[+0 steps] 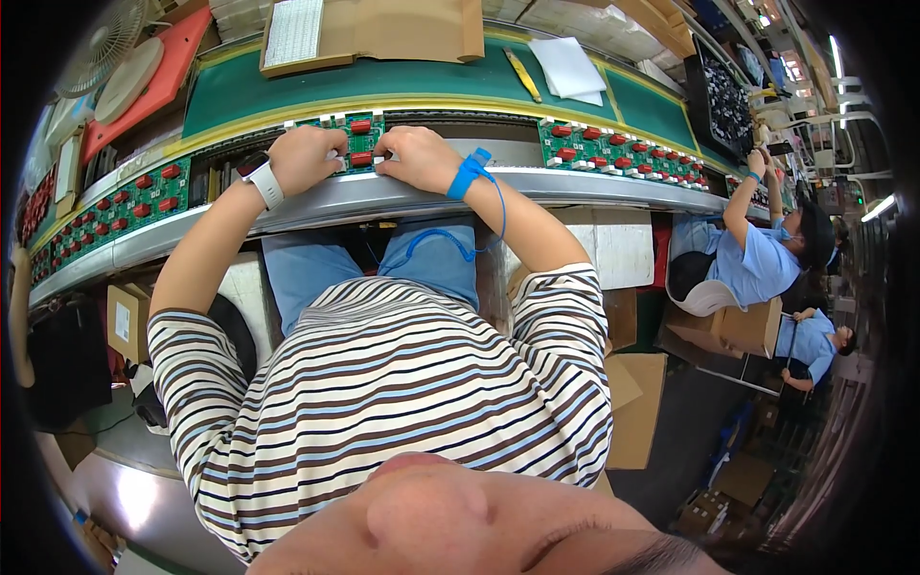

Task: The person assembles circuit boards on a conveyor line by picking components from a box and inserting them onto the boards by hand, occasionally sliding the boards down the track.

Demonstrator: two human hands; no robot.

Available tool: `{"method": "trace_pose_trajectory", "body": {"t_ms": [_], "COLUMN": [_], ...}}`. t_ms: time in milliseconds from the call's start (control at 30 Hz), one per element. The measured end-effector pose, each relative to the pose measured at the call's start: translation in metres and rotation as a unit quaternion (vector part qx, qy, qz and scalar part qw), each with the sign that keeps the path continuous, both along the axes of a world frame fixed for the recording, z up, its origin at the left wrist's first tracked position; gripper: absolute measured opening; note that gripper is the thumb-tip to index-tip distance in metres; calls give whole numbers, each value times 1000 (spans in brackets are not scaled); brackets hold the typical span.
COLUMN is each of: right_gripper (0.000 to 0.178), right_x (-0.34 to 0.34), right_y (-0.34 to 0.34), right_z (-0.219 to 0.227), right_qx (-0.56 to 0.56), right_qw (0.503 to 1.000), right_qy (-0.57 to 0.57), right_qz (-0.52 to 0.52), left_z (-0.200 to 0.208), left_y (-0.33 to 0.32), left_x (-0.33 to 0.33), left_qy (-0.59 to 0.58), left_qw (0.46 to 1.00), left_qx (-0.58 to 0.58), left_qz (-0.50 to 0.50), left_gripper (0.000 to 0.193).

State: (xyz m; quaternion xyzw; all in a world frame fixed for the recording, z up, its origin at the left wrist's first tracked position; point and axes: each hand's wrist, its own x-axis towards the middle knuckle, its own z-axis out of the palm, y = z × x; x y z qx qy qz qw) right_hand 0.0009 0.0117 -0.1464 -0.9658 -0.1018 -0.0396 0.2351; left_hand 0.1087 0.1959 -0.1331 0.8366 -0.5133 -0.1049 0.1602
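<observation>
A green circuit board [358, 144] with red rectangular parts and white connectors lies across the track of the line in front of me. My left hand [305, 159], with a white band at the wrist, is closed on its left side, fingertips bent over the edge. On the opposite side my right hand [419, 159] grips the board between thumb and fingers. A blue wrist strap [470, 173] with a coiled cord circles my right wrist. My fingers partly cover both ends of the board.
More circuit boards [623, 153] sit on the track at the right, and others [125, 211] at the left. Behind the track are an open cardboard box [402, 29], a yellow cutter [522, 75] and white sheets [567, 69]. A co-worker [757, 254] sits farther right.
</observation>
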Motion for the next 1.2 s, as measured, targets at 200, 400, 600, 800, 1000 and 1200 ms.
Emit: {"method": "trace_pose_trajectory", "body": {"t_ms": [200,400,600,800,1000,1200], "right_gripper": [24,22,20,24,17,19], "right_x": [4,7,22,38,53,62], "right_y": [-9,-9,-2,16,38,52], "right_z": [-2,20,25,30,26,21], "right_qx": [153,472,480,480,91,-24], "right_qw": [986,848,845,843,990,990], "right_qy": [-46,219,219,235,103,127], "right_qz": [-39,-97,-90,-62,24,62], "left_z": [0,0,5,10,4,-6], "left_y": [-2,-1,12,45,72,81], "left_x": [0,-4,3,28,32,32], "left_qy": [-17,-26,-15,358,475,431], "left_qw": [1000,1000,1000,923,851,884], "left_qx": [-1,0,-26,-125,-169,-134], "left_qz": [-4,-4,-5,68,147,119], "left_gripper": [13,12,14,25,29,19]}}
